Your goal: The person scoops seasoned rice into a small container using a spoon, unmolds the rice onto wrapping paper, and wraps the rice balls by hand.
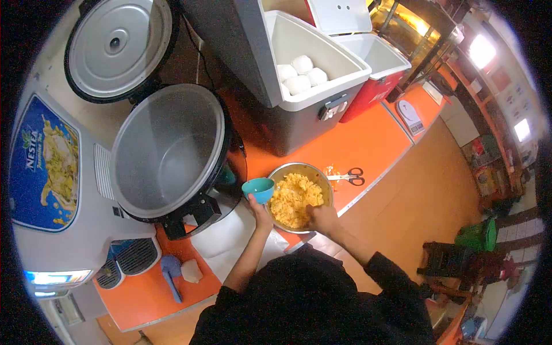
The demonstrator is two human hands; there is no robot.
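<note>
My left hand (pixel 261 214) grips a small teal bowl (pixel 257 190), held tilted beside the rim of a metal mixing bowl (pixel 329 195). Yellow-orange rice (pixel 294 198) fills much of that metal bowl. My right hand (pixel 322 218) is closed, down at the rice on the near right side of the bowl; its fingertips and whatever they hold are hidden. Scissors (pixel 349 176) with black handles lie just right of the metal bowl, next to some orange scraps.
A large open cooker (pixel 172 155) stands left, its lid (pixel 118 43) raised. Behind are a grey cooler (pixel 316 109) holding several white round bundles (pixel 302 75) and a red cooler (pixel 376 86). A white scale (pixel 409 118) sits farther right. A blue cloth (pixel 171 276) lies front left.
</note>
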